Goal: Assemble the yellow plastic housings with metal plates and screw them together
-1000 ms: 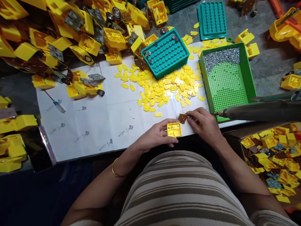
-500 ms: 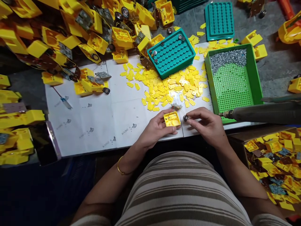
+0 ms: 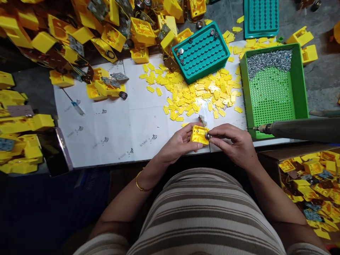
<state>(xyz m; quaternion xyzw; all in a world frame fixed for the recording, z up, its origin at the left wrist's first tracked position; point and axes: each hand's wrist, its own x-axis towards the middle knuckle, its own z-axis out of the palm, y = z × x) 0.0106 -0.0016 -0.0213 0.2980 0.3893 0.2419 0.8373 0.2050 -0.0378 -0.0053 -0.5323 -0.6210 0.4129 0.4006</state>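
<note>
My left hand (image 3: 183, 141) is closed around a small yellow plastic housing (image 3: 198, 134), its open side facing up. Between the thumb and fingers of my right hand (image 3: 233, 141) is a small round speaker (image 3: 208, 136), dark and metallic, at the right edge of the housing's cavity. A grey circuit board (image 3: 202, 119) on thin wires sticks up behind the housing. Just beyond both hands lies a loose spread of small yellow plastic tabs (image 3: 191, 95). Whether the speaker touches the housing floor, I cannot tell.
A teal tray (image 3: 202, 53) with a few round parts stands behind the tabs. At right are a green basket (image 3: 301, 85) of screws and an electric screwdriver (image 3: 292, 129) pointing left. Yellow housings (image 3: 143, 32) pile up at back left. A phone (image 3: 54, 152) and a screwdriver (image 3: 77, 107) lie left.
My right hand has brought the speaker from beside the housing to its right edge. The left hand still holds the housing. The whole view has shifted slightly.
</note>
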